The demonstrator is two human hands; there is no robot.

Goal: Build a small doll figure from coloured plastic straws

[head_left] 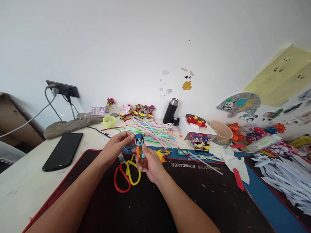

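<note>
Right hand [151, 164] closed round the lower body of a small painted figurine [140, 145], thumb laid over its near side, fingers curled behind; grip snug, no gap visible. Figurine upright, face toward the viewer, held above the dark mat [194, 194] at the middle of the view; blue headdress, pale face, orange and green lower down. Left hand [122, 142] comes in from the other side, thumb and forefinger brought close together, tips at the edge of the headdress; cannot tell whether they pinch it, pinch some tiny part, or merely touch. Remaining left fingers bent, partly behind the thumb. Figurine's right-hand lower side covered by the right thumb; its back unseen, fine detail too small to read. Below the hands, scissors [115, 182] with one red and one yellow handle lie on the mat, blades partly out of sight beneath the left hand and wrist. Just beyond the right hand, a yellow-orange object [162, 154], partly covered, kind uncertain. Pastel strips [155, 131] heaped farther back. White paper strips [286, 181] run off the right border; both forearms cut off below.
</note>
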